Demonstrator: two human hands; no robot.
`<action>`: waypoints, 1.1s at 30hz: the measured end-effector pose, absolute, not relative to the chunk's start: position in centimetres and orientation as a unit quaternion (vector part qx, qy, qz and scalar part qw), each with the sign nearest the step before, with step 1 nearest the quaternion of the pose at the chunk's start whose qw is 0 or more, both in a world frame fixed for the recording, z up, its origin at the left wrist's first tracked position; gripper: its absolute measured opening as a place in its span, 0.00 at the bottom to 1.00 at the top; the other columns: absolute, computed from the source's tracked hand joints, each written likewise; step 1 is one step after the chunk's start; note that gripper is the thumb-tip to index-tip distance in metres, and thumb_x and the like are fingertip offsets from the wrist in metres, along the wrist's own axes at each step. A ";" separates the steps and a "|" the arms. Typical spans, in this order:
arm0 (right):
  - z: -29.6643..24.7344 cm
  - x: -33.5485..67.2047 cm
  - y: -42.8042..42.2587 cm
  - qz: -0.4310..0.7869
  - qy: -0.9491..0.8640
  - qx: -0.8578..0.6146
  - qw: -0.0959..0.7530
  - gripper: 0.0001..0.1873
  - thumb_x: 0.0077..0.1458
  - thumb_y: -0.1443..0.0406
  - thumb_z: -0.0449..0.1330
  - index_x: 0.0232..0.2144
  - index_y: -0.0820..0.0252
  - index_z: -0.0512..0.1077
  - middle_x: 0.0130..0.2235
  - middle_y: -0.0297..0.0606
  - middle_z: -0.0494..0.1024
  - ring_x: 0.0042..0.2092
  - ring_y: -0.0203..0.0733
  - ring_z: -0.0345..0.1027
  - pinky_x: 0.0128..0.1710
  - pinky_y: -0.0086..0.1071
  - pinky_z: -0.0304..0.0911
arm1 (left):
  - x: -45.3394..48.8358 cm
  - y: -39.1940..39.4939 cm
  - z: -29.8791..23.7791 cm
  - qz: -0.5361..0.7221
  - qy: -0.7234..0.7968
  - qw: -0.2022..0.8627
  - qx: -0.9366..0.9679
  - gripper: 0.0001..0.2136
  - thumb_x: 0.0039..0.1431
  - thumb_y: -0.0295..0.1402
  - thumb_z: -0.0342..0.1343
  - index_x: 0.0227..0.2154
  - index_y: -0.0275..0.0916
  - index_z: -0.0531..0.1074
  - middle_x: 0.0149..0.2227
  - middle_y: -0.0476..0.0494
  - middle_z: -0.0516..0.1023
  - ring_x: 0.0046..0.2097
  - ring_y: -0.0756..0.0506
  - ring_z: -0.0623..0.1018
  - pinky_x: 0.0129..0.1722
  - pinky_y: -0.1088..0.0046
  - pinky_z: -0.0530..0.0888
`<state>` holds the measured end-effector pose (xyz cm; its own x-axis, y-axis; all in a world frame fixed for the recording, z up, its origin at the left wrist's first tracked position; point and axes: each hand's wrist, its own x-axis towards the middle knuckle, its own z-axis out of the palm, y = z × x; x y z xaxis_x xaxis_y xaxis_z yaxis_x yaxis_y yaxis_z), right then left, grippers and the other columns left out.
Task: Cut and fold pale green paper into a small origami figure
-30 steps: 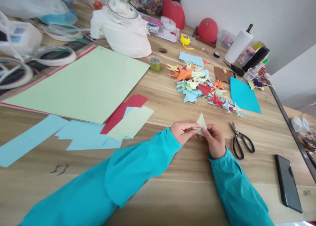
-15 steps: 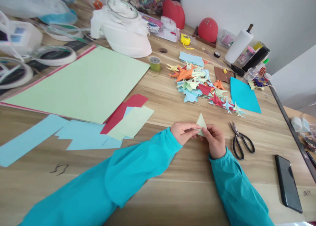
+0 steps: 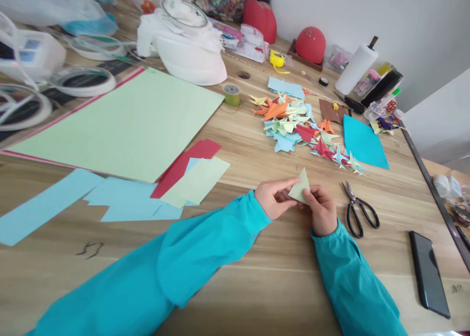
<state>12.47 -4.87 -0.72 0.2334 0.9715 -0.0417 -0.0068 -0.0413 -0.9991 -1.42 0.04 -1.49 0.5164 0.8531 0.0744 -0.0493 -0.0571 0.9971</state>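
A small pale green folded paper piece (image 3: 300, 187) with a pointed tip stands between my two hands, just above the wooden table (image 3: 257, 287). My left hand (image 3: 273, 198) pinches its left side with thumb and fingers. My right hand (image 3: 323, 210) pinches its right lower edge. Both arms wear teal sleeves. A pile of several folded paper shapes (image 3: 293, 123) in orange, green, blue and red lies further back. Black scissors (image 3: 358, 210) lie shut just right of my right hand.
A large pale green sheet (image 3: 121, 123) lies at the left, with light blue, red and green paper pieces (image 3: 154, 194) in front of it. A teal sheet (image 3: 363, 143), a black phone (image 3: 428, 273), a thread spool (image 3: 232, 94), tape rolls and a white machine (image 3: 183, 42) stand around.
The folded green piece has tilted a little to the right and shows more of its face. My left fingers have shifted along its edge. The view has nudged slightly.
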 end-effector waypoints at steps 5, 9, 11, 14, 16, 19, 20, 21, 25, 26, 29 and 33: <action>-0.8 12.5 -4.8 0.450 -0.411 -0.573 0.547 0.10 0.46 0.58 0.60 0.25 0.60 0.68 0.18 0.29 0.71 0.20 0.32 0.61 0.21 0.27 0.56 | -1.4 0.1 -1.4 0.378 0.332 0.631 0.590 0.21 0.42 0.27 0.58 0.43 0.34 0.65 0.22 0.52 0.72 0.24 0.52 0.73 0.25 0.79 0.70; -0.6 12.4 -4.8 0.443 -0.415 -0.579 0.545 0.11 0.45 0.58 0.60 0.24 0.60 0.68 0.18 0.30 0.70 0.20 0.33 0.61 0.21 0.28 0.57 | -1.3 0.4 -1.6 0.374 0.321 0.660 0.566 0.18 0.42 0.27 0.59 0.39 0.34 0.65 0.19 0.55 0.67 0.22 0.53 0.72 0.25 0.78 0.70; -0.5 12.4 -4.8 0.438 -0.421 -0.579 0.544 0.11 0.45 0.58 0.60 0.24 0.60 0.68 0.18 0.30 0.71 0.20 0.32 0.61 0.21 0.28 0.57 | -1.3 0.6 -1.7 0.373 0.309 0.678 0.553 0.19 0.41 0.28 0.59 0.39 0.33 0.65 0.19 0.56 0.65 0.21 0.53 0.72 0.24 0.78 0.69; -0.5 12.3 -4.9 0.433 -0.428 -0.581 0.540 0.11 0.45 0.58 0.60 0.24 0.60 0.68 0.19 0.30 0.71 0.20 0.32 0.61 0.21 0.28 0.57 | -1.3 0.8 -1.8 0.362 0.293 0.696 0.546 0.19 0.40 0.28 0.60 0.39 0.32 0.65 0.18 0.57 0.65 0.21 0.53 0.71 0.24 0.77 0.69; -0.6 12.3 -4.9 0.431 -0.429 -0.581 0.540 0.11 0.45 0.57 0.60 0.24 0.60 0.68 0.19 0.30 0.71 0.20 0.32 0.60 0.20 0.28 0.57 | -1.4 0.8 -1.7 0.354 0.290 0.704 0.543 0.19 0.40 0.29 0.60 0.39 0.32 0.65 0.18 0.56 0.65 0.21 0.53 0.72 0.24 0.77 0.69; -0.7 12.4 -4.9 0.433 -0.429 -0.578 0.543 0.11 0.46 0.57 0.60 0.25 0.60 0.68 0.19 0.30 0.70 0.20 0.32 0.60 0.20 0.28 0.56 | -1.4 0.5 -1.4 0.357 0.300 0.692 0.551 0.20 0.40 0.30 0.60 0.39 0.33 0.65 0.19 0.54 0.67 0.23 0.52 0.72 0.24 0.77 0.69; -0.8 12.4 -4.9 0.434 -0.429 -0.576 0.544 0.11 0.46 0.58 0.60 0.25 0.60 0.68 0.19 0.30 0.70 0.20 0.32 0.60 0.20 0.28 0.56 | -1.5 0.4 -1.3 0.359 0.303 0.683 0.559 0.19 0.41 0.31 0.60 0.38 0.33 0.65 0.21 0.52 0.69 0.24 0.52 0.72 0.25 0.77 0.68; -0.8 12.4 -4.9 0.436 -0.429 -0.574 0.544 0.11 0.46 0.58 0.60 0.25 0.60 0.68 0.19 0.29 0.69 0.20 0.32 0.60 0.20 0.28 0.56 | -1.5 0.3 -1.3 0.359 0.306 0.673 0.569 0.18 0.42 0.31 0.59 0.38 0.32 0.66 0.22 0.51 0.70 0.24 0.52 0.72 0.25 0.77 0.68; -0.6 12.4 -5.0 0.443 -0.436 -0.568 0.539 0.09 0.45 0.59 0.61 0.24 0.60 0.69 0.20 0.30 0.69 0.20 0.32 0.59 0.20 0.27 0.56 | -1.6 0.5 -1.3 0.319 0.319 0.607 0.654 0.11 0.48 0.37 0.54 0.30 0.33 0.70 0.19 0.51 0.67 0.22 0.54 0.66 0.20 0.79 0.63; -0.5 12.3 -5.0 0.443 -0.437 -0.569 0.538 0.09 0.45 0.59 0.61 0.24 0.60 0.69 0.20 0.30 0.69 0.20 0.32 0.59 0.20 0.27 0.56 | -1.6 0.5 -1.4 0.302 0.323 0.585 0.680 0.11 0.48 0.38 0.53 0.27 0.33 0.70 0.17 0.52 0.65 0.20 0.54 0.64 0.19 0.80 0.60; -0.2 12.3 -5.0 0.438 -0.438 -0.573 0.536 0.10 0.43 0.59 0.62 0.23 0.59 0.69 0.21 0.30 0.69 0.21 0.32 0.59 0.21 0.28 0.56 | -1.6 0.7 -1.4 0.269 0.332 0.549 0.718 0.14 0.50 0.40 0.50 0.19 0.34 0.69 0.14 0.53 0.63 0.19 0.55 0.61 0.17 0.80 0.57; -0.1 12.2 -5.0 0.437 -0.443 -0.575 0.531 0.10 0.43 0.58 0.62 0.23 0.59 0.69 0.20 0.30 0.69 0.21 0.32 0.59 0.21 0.28 0.56 | -1.6 0.7 -1.5 0.270 0.340 0.537 0.723 0.18 0.52 0.42 0.48 0.14 0.34 0.67 0.15 0.51 0.65 0.20 0.54 0.64 0.20 0.79 0.60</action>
<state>12.22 -5.00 -0.06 0.2265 0.9735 -0.0325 0.0451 -0.0438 -0.9980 -1.58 0.66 -1.46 0.6232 0.7816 0.0251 0.2022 -0.1920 0.9603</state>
